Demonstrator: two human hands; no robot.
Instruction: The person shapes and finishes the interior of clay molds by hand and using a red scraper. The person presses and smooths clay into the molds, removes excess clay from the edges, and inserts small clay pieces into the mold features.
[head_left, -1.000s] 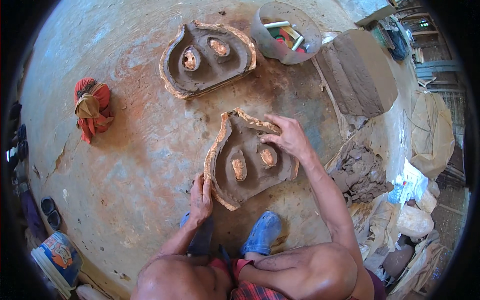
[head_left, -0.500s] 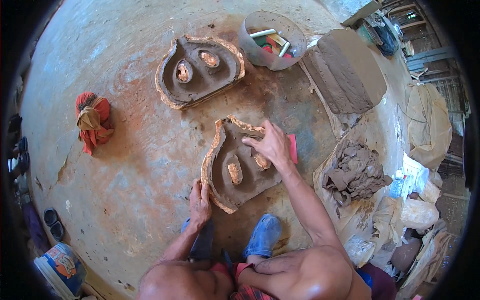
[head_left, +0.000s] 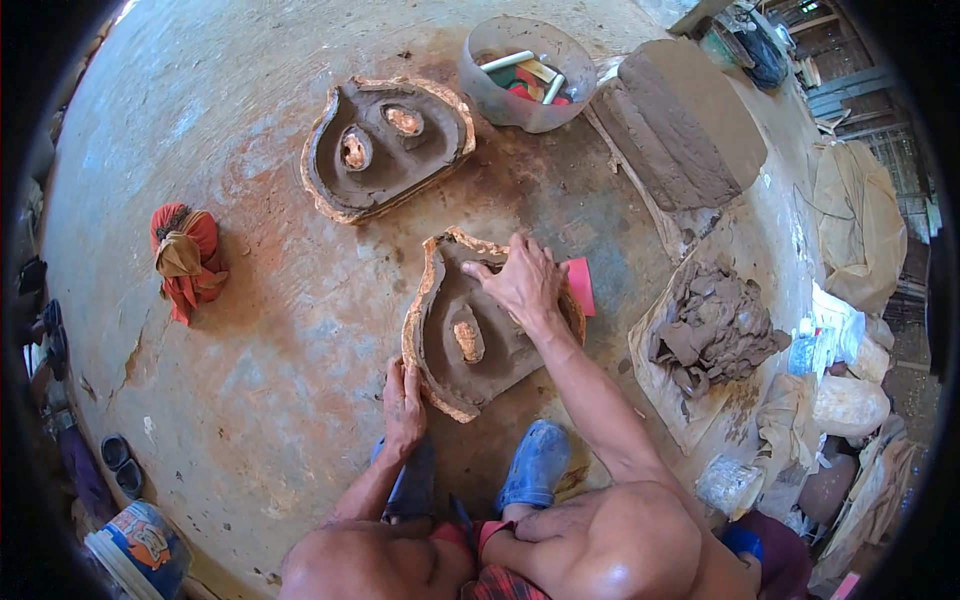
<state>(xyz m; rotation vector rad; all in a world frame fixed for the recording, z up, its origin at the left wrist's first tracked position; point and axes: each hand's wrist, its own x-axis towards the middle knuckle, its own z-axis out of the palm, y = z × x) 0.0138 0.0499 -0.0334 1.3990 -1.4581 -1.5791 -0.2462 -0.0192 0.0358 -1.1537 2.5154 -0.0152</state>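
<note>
Before me lies a mould (head_left: 412,330) with a rough orange-white rim, lined inside with dark grey clay (head_left: 490,375). An oval orange lump (head_left: 467,340) rises from its floor; my right hand and wrist cover the one beside it. My left hand (head_left: 404,408) holds the outer lower-left edge, fingers closed against it. Over the far rim lies my right hand (head_left: 525,282), its thumb stretched to the inner clay wall and its fingers over the rim. A similar clay-lined mould (head_left: 390,160) sits farther off. Beyond my right hand, a pink-red piece (head_left: 580,286) pokes out.
A translucent tub (head_left: 528,75) of tools stands at the back, beside a big clay block (head_left: 690,125). Loose clay (head_left: 715,325) lies on a sheet to the right. On the left are a red cloth bundle (head_left: 187,262), sandals (head_left: 122,465) and a bucket (head_left: 140,550).
My right hand has shifted slightly left along the far rim, its thumb now farther along the clay wall. My left hand keeps its place. The whole view has shifted a little.
</note>
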